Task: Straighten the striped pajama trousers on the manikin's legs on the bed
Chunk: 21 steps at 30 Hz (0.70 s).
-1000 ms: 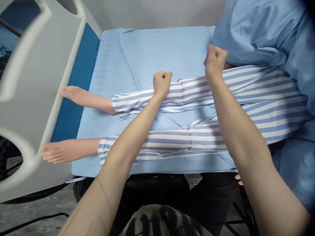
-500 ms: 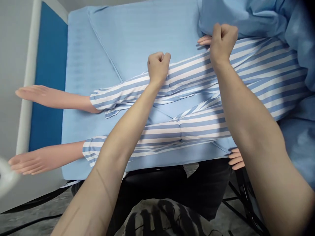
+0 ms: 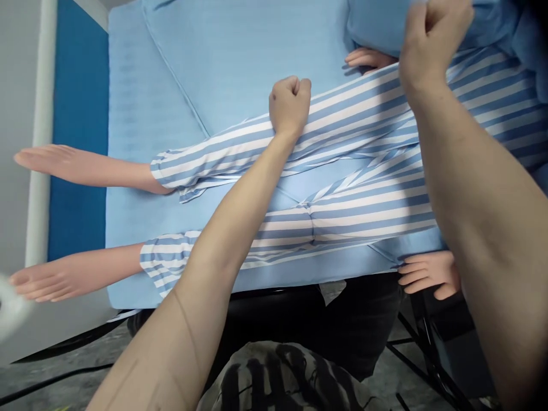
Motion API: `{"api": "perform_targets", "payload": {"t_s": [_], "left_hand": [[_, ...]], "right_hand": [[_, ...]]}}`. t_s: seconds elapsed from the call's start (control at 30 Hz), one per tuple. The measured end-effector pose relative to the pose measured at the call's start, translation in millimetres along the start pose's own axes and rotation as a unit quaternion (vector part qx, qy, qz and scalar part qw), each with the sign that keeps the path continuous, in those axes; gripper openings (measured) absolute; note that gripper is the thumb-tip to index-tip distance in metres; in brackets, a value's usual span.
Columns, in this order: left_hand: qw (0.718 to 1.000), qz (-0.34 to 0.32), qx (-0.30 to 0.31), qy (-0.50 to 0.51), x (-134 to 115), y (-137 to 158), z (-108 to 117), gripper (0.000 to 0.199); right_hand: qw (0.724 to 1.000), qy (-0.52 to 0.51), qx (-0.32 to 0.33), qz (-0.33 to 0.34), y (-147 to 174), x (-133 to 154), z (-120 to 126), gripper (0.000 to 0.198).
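A manikin in blue-and-white striped trousers (image 3: 363,214) lies across the bed, its bare feet (image 3: 47,279) pointing left. Closed in a fist, my left hand (image 3: 290,107) is at the knee area of the farther leg; whether it presses on the cloth is hard to tell. My right hand (image 3: 435,48) is also a fist, over the upper thigh beside the blue bedding, seemingly raised above the leg. Nothing shows in either fist. The manikin's far hand (image 3: 371,59) lies left of my right fist, and its near hand (image 3: 430,274) is partly behind my right forearm.
A light blue sheet (image 3: 240,45) covers the bed. A blue-and-white end board (image 3: 79,131) stands at the left. Bunched blue bedding (image 3: 377,25) lies at the upper right. Below the near edge are a black chair-like frame (image 3: 423,337) and a dark cable (image 3: 64,374).
My right fist has moved right and up in the view, exposing more of the manikin's hands. My left fist has shifted slightly right and up along the leg. The view has shifted a little.
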<state>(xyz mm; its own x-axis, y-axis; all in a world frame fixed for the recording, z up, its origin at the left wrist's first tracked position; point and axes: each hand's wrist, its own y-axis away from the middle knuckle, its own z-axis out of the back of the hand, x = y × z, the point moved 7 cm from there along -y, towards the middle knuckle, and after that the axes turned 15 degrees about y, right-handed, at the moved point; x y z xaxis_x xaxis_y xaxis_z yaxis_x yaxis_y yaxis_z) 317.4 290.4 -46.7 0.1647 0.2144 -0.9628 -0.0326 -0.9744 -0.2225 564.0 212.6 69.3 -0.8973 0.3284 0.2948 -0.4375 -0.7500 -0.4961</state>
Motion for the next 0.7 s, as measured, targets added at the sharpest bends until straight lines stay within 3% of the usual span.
{"api": "perform_targets", "payload": {"t_s": [0.17,0.37,0.53,0.63,0.7], "left_hand": [[0.999,0.003,0.028,-0.029,5.0,-3.5,-2.1,0.043],[0.999,0.019,0.021,-0.040,-3.2,2.9,-4.0,0.043],[1.000,-0.010,0.015,0.008,-24.0,16.1,-6.0,0.042],[0.999,-0.047,-0.005,0.018,-58.4,13.0,25.5,0.042],[0.996,-0.077,-0.040,0.003,-87.5,4.0,72.0,0.044]], "right_hand": [[0.986,0.121,0.000,-0.112,14.2,-22.8,-7.9,0.045],[0.980,0.156,0.006,-0.121,16.2,-14.9,-14.0,0.045],[0.980,0.148,0.020,-0.132,11.2,-18.8,-8.4,0.047],[0.990,0.075,0.006,-0.120,13.9,-5.3,5.6,0.048],[0.997,0.012,-0.001,-0.071,20.0,19.4,10.3,0.046]]}}
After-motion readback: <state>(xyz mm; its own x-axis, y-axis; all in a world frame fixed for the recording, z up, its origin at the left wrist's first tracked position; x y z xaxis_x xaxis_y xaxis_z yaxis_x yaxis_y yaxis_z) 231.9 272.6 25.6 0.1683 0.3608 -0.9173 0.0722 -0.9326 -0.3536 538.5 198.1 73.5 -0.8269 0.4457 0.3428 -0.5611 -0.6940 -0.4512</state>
